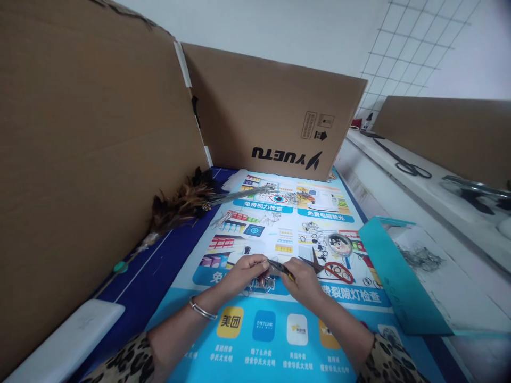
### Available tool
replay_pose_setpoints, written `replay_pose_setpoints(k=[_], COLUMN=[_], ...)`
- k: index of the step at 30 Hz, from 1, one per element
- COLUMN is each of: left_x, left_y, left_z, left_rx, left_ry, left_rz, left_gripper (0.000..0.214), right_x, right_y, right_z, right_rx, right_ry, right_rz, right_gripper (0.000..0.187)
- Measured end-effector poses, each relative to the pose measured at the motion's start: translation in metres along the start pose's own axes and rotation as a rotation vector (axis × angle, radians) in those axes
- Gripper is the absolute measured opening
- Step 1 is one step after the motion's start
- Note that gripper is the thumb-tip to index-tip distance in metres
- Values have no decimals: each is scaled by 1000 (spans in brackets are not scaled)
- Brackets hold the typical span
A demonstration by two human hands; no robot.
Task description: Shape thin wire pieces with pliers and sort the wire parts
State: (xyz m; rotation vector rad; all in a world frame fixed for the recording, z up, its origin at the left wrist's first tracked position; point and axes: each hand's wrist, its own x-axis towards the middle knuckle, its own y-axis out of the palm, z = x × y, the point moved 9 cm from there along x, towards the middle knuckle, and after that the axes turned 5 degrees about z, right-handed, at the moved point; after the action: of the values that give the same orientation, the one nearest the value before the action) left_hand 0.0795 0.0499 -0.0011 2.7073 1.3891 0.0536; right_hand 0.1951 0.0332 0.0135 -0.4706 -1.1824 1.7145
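Right hand (pixel 303 281) grips pliers (pixel 280 267), left hand (pixel 249 270) pinches wirework (pixel 264 285), above a mat (pixel 275 301) reading "美团", before cardboard (pixel 255 101) printed inverted "YUETU"

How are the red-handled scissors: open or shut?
Open: the red-handled scissors show two blades spread apart, beside the right hand.

Pale wall (pixel 271 32) behind, dark grid (pixel 407 53) upper right. Cardboard panels: one left (pixel 91 106), one at back (pixel 247 101) with upside-down YUETU print, one right (pixel 443 133). Desk (pixel 170 263) covered dark blue; white ledge (pixel 379 149) alongside, right. Light's cool, soft.
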Motion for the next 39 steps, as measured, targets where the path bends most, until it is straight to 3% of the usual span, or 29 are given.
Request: replay_pose_setpoints(k=[5,10,15,20,24,28,39], left_x=[1,-5,-14,-18,-24,-24,-21], left_y=[-12,-58,-87,-103,-124,-132,-132], left_z=[0,-7,-8,-6,3,8,18], left_rx=[-36,-75,-174,-280,-343,-362,-431], left_ry=[15,143,203,266,280,282,268], left_rz=[-108,-418,-616,-713,-833,-846,-828], left_gripper=[28,24,21,21,23,26,25], right_x=[0,-1,0,-1,-2,11,72], right_y=[-6,-14,-15,-5,2,6,12], right_z=[-10,-15,-9,22,38,37,37], right_rx=[94,157,48,-140,-236,-345,-556], right_ry=[62,102,92,-36,-19,38,87], right_rz=[-68,-141,-94,61,141,140,141], right_gripper=[11,12,17,17,20,19,21])
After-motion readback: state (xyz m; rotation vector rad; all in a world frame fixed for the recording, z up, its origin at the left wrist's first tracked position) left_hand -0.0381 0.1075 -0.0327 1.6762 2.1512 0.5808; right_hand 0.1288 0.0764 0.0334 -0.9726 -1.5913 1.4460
